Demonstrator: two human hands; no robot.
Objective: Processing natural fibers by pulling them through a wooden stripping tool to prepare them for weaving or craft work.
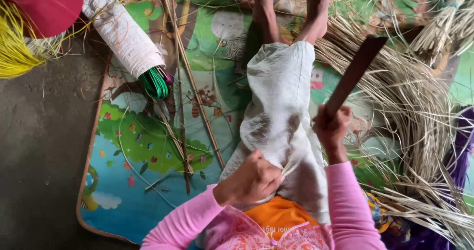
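Left hand closed in a pinching grip on a pale strip, low on the lap cloth. Right hand at 2 o'clock, fist tight around the knife, blade raised. Best to keep the strip taut, cut shallow, away from fingers. Reed pile farther, 3 o'clock.

– What is the person wearing?
– A pink long-sleeved top; the sleeves cover both arms to the wrists, leaving the left hand and right hand bare.
– Anything else?
– Pink lace trim near the chest, over orange fabric with pale lettering. Feet bare, at the far end.
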